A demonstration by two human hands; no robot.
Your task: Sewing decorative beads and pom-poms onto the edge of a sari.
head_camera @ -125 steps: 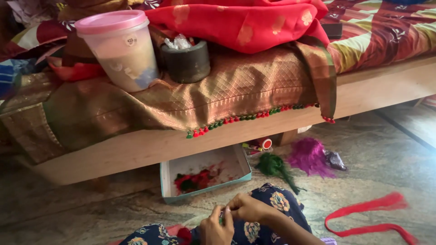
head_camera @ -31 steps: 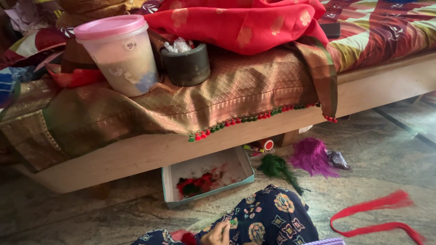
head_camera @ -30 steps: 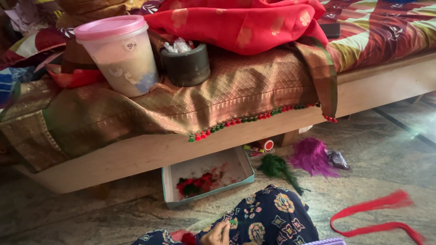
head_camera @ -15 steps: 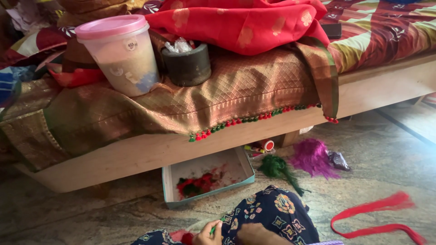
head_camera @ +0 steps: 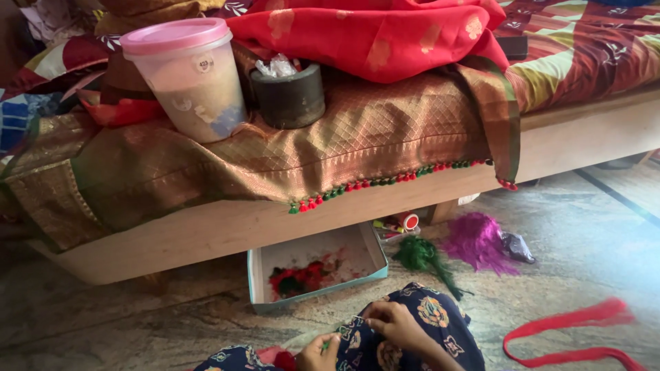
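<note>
While pinched, green thread (head_camera: 342,328) spans both hands.

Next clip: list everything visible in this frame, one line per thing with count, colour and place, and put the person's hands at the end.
Plastic tub with pink lid: 1, translucent, on the bed, left.
Dark round cup: 1, grey-black, beside the tub, clear wrappers inside.
Red draped cloth: 1, red with gold, on the bed.
Gold woven fabric: 1, gold-brown, hanging over the bed edge, red and green tassels along its hem.
Shallow cardboard box: 1, pale teal, on the floor, red and green thread scraps inside.
Green thread bundle: 1, floor.
Purple thread bundle: 1, floor.
Red thread strip: 1, floor, right.
Left hand: pinching green thread.
Right hand: on the patterned knee, pinching thread.
</note>
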